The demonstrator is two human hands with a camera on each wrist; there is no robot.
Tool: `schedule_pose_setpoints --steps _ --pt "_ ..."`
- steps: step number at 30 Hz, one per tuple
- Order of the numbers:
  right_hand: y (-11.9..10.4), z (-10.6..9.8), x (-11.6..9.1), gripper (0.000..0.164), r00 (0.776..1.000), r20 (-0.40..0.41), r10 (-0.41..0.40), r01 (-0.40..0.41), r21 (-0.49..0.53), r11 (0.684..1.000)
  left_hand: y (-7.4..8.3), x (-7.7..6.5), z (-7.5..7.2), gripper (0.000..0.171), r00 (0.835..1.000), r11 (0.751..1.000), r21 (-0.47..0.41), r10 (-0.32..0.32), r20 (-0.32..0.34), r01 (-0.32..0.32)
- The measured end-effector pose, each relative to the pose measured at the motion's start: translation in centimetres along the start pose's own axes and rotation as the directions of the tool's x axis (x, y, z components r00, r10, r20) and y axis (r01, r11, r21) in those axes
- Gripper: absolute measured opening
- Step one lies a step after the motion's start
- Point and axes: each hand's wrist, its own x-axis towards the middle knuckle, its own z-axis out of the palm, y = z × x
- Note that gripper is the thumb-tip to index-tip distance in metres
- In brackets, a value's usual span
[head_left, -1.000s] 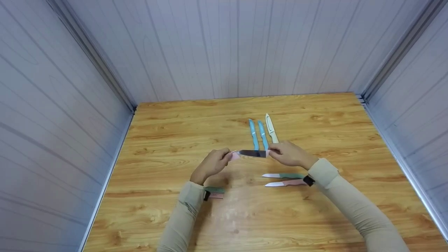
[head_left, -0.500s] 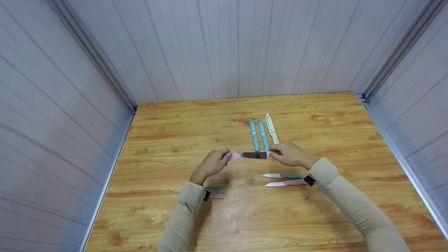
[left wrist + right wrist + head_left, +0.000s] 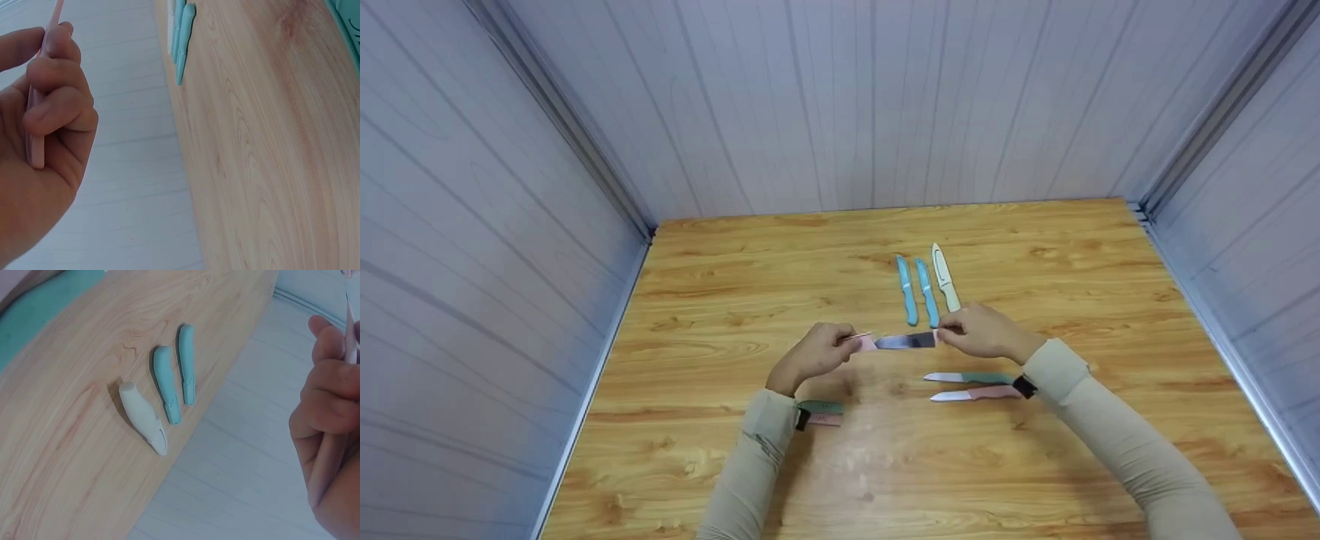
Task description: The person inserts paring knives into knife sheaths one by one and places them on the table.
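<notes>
My left hand (image 3: pixel 817 350) grips a pink blade sheath (image 3: pixel 868 343), its fingers curled round it in the left wrist view. Facing it, my right hand (image 3: pixel 981 331) holds a knife (image 3: pixel 906 342) by its pink handle (image 3: pixel 327 464), blade pointing left. The blade tip is at the sheath's mouth; I cannot tell whether it is inside. Both are held above the table. Below my right hand lie two bare knives, one green-handled (image 3: pixel 986 377) and one pink-handled (image 3: pixel 994 391), partly hidden by the wrist. A green sheath (image 3: pixel 823 407) and a pink sheath (image 3: pixel 826 420) lie beside my left wrist.
Beyond the hands, two blue knives (image 3: pixel 907 291) (image 3: pixel 928 294) and a white knife (image 3: pixel 942 270) lie side by side, blades covered, pointing away. The wooden table (image 3: pixel 720 300) meets pale panel walls (image 3: pixel 840 105) at its back and sides.
The sheath and knife have come slightly lower in the head view, and the blade has turned and tilted a little. Both hands keep their grips. The knives on the table have not moved.
</notes>
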Motion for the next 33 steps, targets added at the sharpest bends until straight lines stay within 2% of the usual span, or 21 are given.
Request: schedule_pose_setpoints --steps 13,26,33 --pt "-0.06 0.17 -0.05 0.030 0.996 0.001 -0.086 0.086 0.010 0.996 0.34 0.24 0.25 0.025 0.998 0.997 0.039 0.058 0.030 -0.059" --pt "-0.22 0.18 -0.09 0.028 0.997 -0.008 -0.075 0.075 0.001 0.997 0.53 0.43 0.48 0.027 0.997 0.995 0.070 0.073 0.017 -0.074" --pt "-0.26 0.34 0.02 0.026 0.997 -0.013 -0.073 0.073 -0.011 0.997 0.52 0.56 0.76 0.025 0.998 0.996 0.053 0.066 0.008 -0.066"
